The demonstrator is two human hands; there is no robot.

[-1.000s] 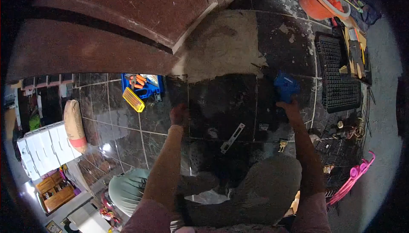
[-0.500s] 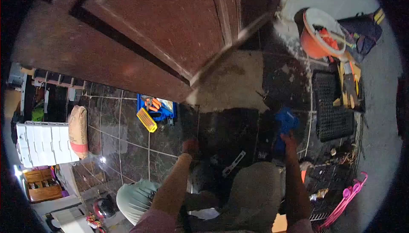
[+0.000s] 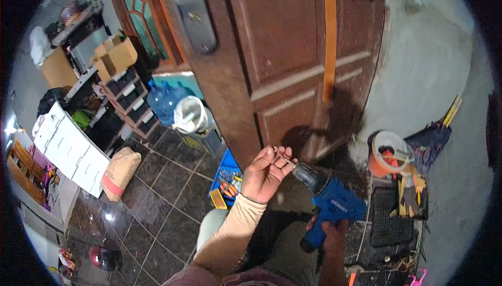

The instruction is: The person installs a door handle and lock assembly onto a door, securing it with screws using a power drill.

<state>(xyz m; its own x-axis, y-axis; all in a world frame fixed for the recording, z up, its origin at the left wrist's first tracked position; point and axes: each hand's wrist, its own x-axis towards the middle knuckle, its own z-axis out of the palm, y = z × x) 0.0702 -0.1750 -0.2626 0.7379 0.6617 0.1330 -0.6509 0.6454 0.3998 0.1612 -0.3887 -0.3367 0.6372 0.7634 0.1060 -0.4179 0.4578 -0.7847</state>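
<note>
My right hand (image 3: pixel 335 233) grips the handle of a blue cordless drill (image 3: pixel 340 202), which points up and to the left. A thin, pale metal piece reaches from its black chuck (image 3: pixel 307 175) toward my left hand (image 3: pixel 265 173). That hand is turned palm up, its fingers curled and pinched around the tip of this piece. Whether they hold a screw or the bit itself is too small to tell. Behind both hands stands a brown wooden door (image 3: pixel 293 92) with a lock plate (image 3: pixel 196 16) near its edge.
Left of the door's foot lies a blue toolbox (image 3: pixel 214 179) with orange-handled tools and a yellow case (image 3: pixel 217 198). A white bucket (image 3: pixel 191 116) and water jugs (image 3: pixel 162 100) stand behind it. On the right are an orange bucket (image 3: pixel 380 166) and a black mat (image 3: pixel 389 218).
The view has risen from the floor to the door. The drill has come up off the floor area in my right hand, and my left hand has moved up to its tip.
</note>
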